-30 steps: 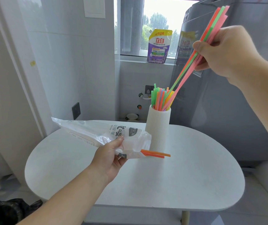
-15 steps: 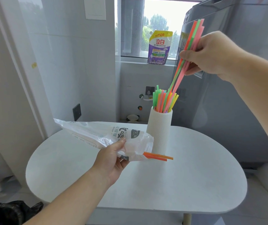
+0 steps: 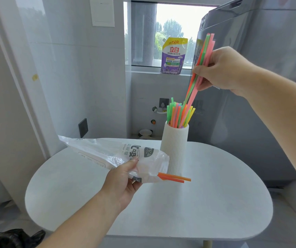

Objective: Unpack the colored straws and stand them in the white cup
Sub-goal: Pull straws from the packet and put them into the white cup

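A white oval table (image 3: 215, 203) stands in a pale tiled corner, with a tall grey appliance (image 3: 260, 86) close behind it on the right. On the sill of the window (image 3: 176, 20) stands a purple and yellow detergent pouch (image 3: 173, 56). A white panel (image 3: 102, 12) is fixed high on the wall, a dark socket (image 3: 83, 127) sits lower down, and a black bag (image 3: 12, 238) lies on the floor at the lower left.

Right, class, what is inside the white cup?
Colored straws stand in the white cup, green, pink, orange and yellow tops showing; a bunch held by the right hand dips in too. The cup's wall hides their lower ends.
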The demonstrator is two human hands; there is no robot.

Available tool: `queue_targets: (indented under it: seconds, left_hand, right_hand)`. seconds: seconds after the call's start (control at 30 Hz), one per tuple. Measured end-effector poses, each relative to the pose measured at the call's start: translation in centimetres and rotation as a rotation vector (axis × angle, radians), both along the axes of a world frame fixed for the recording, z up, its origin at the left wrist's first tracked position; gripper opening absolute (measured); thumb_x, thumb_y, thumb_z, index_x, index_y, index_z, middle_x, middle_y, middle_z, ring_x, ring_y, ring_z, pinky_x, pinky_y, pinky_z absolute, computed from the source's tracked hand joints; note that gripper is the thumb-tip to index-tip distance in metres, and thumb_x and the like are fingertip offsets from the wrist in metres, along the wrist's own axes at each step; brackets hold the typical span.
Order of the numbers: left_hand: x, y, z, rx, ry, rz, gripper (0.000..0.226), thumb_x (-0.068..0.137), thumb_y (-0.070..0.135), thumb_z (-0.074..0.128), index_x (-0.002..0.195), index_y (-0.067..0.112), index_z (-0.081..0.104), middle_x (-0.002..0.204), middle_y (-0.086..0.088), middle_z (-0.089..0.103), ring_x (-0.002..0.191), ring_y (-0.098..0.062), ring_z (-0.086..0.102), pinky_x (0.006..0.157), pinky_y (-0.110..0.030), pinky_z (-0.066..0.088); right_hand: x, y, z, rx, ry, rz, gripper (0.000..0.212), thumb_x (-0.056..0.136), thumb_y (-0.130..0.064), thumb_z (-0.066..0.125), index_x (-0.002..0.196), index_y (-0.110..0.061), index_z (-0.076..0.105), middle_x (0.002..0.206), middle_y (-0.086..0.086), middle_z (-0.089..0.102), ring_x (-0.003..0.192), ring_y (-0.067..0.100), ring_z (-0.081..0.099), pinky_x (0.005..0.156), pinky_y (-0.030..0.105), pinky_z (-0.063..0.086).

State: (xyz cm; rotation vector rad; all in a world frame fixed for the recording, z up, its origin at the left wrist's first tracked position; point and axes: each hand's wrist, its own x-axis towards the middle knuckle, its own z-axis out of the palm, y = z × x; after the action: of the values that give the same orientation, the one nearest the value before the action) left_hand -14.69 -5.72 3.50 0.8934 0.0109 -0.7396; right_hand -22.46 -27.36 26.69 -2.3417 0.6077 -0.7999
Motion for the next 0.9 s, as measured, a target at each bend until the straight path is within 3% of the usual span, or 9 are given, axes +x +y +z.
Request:
queue_targets:
  seconds: [0.1,0.23,0.53,0.67,0.9]
  left_hand:
    - [0.0,-0.1,-0.1,-0.003,-0.001,0.005,0.032,0.094,0.005,0.065,0.125,0.009,0.066,0.105,-0.009,0.078,0.078,-0.020,0.076,0.050,-0.028,0.058]
    - [-0.1,-0.1,-0.1,-0.006,-0.007,0.009,0.030,0.094,0.005,0.065,0.123,0.010,0.067,0.104,-0.009,0.079,0.078,-0.020,0.076,0.049,-0.028,0.058]
    - [0.0,-0.2,-0.2,-0.012,-0.008,0.006,0.033,0.093,0.004,0.066,0.126,0.011,0.066,0.111,-0.010,0.078,0.090,-0.024,0.074,0.054,-0.029,0.060]
    - [0.1,-0.1,-0.3,-0.009,-0.005,0.005,0.031,0.093,0.004,0.066,0.123,0.011,0.068,0.105,-0.009,0.079,0.084,-0.022,0.075,0.053,-0.029,0.060]
    - [0.1,-0.1,-0.4,-0.014,-0.013,-0.005,0.031,0.093,0.004,0.066,0.124,0.010,0.067,0.103,-0.008,0.079,0.078,-0.020,0.076,0.052,-0.028,0.059]
  right_hand:
    - [0.3,0.0,-0.6,0.003,0.020,0.008,0.015,0.099,-0.024,0.061,0.108,-0.016,0.070,0.089,-0.002,0.075,0.068,0.011,0.076,0.065,0.022,0.059]
    - [1.1,-0.1,-2.0,-0.007,0.081,-0.003,0.018,0.097,-0.025,0.064,0.102,-0.009,0.073,0.087,0.003,0.077,0.068,0.012,0.077,0.075,0.029,0.062]
    - [2.2,0.4,-5.3,-0.125,0.225,-0.048,0.032,0.094,-0.037,0.066,0.100,-0.007,0.075,0.099,0.015,0.074,0.089,0.030,0.070,0.082,0.043,0.060]
    - [2.0,0.1,-6.0,-0.055,0.210,-0.068,0.037,0.092,-0.039,0.068,0.101,-0.003,0.074,0.104,0.020,0.072,0.096,0.034,0.069,0.086,0.045,0.057]
    - [1.7,0.1,-5.9,-0.050,0.123,-0.022,0.033,0.090,-0.040,0.070,0.102,-0.009,0.071,0.097,0.010,0.070,0.092,0.026,0.067,0.084,0.041,0.056]
